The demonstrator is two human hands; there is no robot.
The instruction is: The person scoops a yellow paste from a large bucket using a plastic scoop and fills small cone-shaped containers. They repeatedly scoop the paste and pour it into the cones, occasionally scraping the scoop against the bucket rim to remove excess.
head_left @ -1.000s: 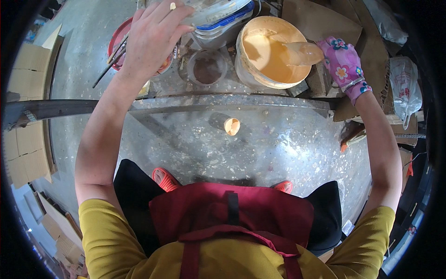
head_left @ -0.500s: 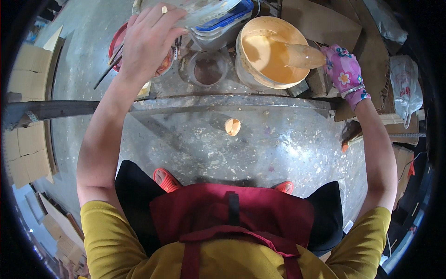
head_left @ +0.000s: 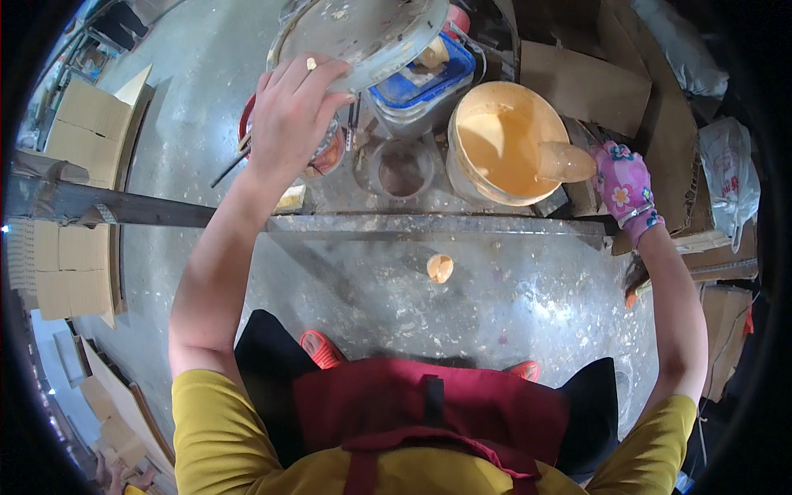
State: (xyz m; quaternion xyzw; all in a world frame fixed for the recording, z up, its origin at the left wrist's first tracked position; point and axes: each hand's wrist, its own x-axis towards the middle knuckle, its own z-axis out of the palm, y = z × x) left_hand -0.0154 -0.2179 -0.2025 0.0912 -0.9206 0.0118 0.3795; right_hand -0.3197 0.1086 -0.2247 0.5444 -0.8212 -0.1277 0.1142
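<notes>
My bare left hand [head_left: 293, 111], a ring on one finger, pinches the edge of a large round translucent lid [head_left: 363, 37]. The lid is tilted over a clear tub with a blue rim [head_left: 404, 97]. My right hand [head_left: 624, 186], in a pink flowered glove, is beside a whitish bucket [head_left: 459, 177] of pale orange paint [head_left: 499, 153]. Its fingers close on the outer end of a rounded, orange-coated scoop-like tool [head_left: 565, 162], whose other end reaches over the bucket's rim. The fingertips are partly hidden. A small clear cup [head_left: 402, 169] with dark residue stands left of the bucket.
A ledge edge [head_left: 429, 224] runs across in front of the containers. Brushes [head_left: 231, 169] lean by a red container under my left wrist. A small orange-coated cup [head_left: 440, 267] is on the floor. Cardboard [head_left: 582, 82] and a plastic bag [head_left: 730, 177] crowd the right.
The lid has turned so that its broad round face shows, and more of the blue-rimmed tub is visible. My right hand still holds the tool at the bucket. The whole view has shifted.
</notes>
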